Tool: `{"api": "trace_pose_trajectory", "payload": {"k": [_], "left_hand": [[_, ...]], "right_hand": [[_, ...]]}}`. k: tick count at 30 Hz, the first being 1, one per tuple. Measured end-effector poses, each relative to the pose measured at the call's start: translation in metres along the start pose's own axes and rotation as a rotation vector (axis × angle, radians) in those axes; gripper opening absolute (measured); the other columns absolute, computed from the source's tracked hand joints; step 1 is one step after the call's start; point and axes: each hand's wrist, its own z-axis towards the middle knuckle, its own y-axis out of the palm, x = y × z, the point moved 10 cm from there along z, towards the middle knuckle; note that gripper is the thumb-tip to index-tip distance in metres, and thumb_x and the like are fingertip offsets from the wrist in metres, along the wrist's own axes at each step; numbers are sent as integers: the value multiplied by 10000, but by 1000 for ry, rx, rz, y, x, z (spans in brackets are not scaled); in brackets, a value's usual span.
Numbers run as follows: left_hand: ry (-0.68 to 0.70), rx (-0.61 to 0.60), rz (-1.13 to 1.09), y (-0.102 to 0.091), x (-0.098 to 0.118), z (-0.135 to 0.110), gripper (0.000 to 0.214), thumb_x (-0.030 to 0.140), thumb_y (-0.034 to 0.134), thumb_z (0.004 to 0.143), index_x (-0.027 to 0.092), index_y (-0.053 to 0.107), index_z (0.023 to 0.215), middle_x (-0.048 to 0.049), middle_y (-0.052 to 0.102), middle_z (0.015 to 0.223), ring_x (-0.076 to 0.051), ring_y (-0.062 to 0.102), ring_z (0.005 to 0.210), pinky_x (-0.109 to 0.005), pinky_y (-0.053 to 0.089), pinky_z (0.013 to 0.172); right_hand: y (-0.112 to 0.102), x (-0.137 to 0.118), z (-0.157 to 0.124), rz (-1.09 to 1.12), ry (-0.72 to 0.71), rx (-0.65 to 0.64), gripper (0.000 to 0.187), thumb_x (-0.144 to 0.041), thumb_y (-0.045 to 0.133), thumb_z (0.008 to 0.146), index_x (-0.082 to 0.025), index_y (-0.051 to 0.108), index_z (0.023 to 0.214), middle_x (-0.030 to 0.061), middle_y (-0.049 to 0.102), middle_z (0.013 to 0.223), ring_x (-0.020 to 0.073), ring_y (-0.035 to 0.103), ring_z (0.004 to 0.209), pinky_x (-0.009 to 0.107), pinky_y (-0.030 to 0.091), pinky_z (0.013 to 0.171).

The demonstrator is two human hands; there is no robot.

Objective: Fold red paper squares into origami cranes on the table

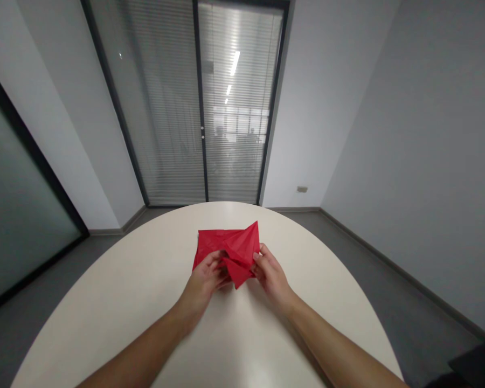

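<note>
A sheet of red paper [231, 249], partly folded into creased flaps, lies at the middle of a round cream table [145, 302]. My left hand [204, 279] is closed on the paper's near left part, fingers curled over a folded flap. My right hand [270, 272] pinches the paper's near right edge between thumb and fingers. One corner of the paper stands up at the far right, and a pointed flap hangs down between my two hands.
The table's far rim curves in front of glass doors with blinds [202, 108]. Grey floor [388, 280] runs around the table, with grey walls on both sides. A dark object [479, 364] shows at the bottom right corner.
</note>
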Motion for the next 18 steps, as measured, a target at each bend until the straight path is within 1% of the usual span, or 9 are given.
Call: {"api": "trace_pose_trajectory", "payload": {"k": [3, 6, 8, 10, 13, 15, 18], "left_hand": [[77, 35, 237, -2, 4, -2, 311, 279, 818, 732, 182, 654, 977, -68, 723, 950, -196, 677, 871, -307, 519, 803], [173, 128, 487, -7, 13, -5, 239, 297, 764, 775, 184, 654, 955, -16, 678, 815, -158, 635, 752, -269, 495, 712], [210, 166, 602, -9, 18, -7, 205, 326, 715, 814, 186, 651, 949, -5, 662, 803, -148, 609, 710, -260, 479, 668], [226, 179, 666, -9, 22, -9, 186, 359, 651, 861, 183, 644, 922, -13, 667, 819, -154, 613, 718, -267, 481, 667], [231, 198, 685, -10, 26, -12, 202, 376, 575, 910, 180, 622, 915, -28, 672, 837, -170, 632, 742, -289, 497, 688], [252, 231, 697, -13, 30, -14, 191, 367, 561, 918, 182, 606, 924, -32, 666, 846, -172, 633, 738, -297, 505, 690], [332, 284, 731, -16, 36, -17, 159, 335, 566, 912, 192, 581, 980, -47, 660, 922, -177, 644, 796, -311, 523, 732]], "right_hand": [[-2, 7, 1, 67, 67, 51, 323, -498, 711, 821, -237, 560, 937, -20, 663, 740, 154, 604, 603, 260, 490, 570], [-2, 13, 2, 109, 116, 88, 352, -483, 766, 784, -227, 578, 936, -21, 680, 739, 147, 605, 602, 252, 479, 562], [1, 16, 1, 156, 157, 83, 375, -473, 802, 755, -226, 587, 938, -27, 692, 750, 139, 610, 611, 242, 472, 564], [5, 17, 1, 203, 178, 75, 404, -467, 827, 732, -226, 598, 961, -20, 718, 804, 141, 628, 642, 241, 471, 569], [8, 13, 0, 236, 173, 66, 435, -455, 831, 733, -229, 615, 1036, 5, 748, 917, 168, 665, 714, 261, 491, 597], [9, 11, -1, 239, 169, 61, 459, -437, 826, 745, -234, 618, 1100, 8, 755, 935, 175, 674, 725, 274, 503, 616], [8, 10, 0, 249, 164, 62, 509, -406, 829, 748, -236, 612, 1175, 4, 759, 920, 159, 662, 686, 271, 506, 622]]}}
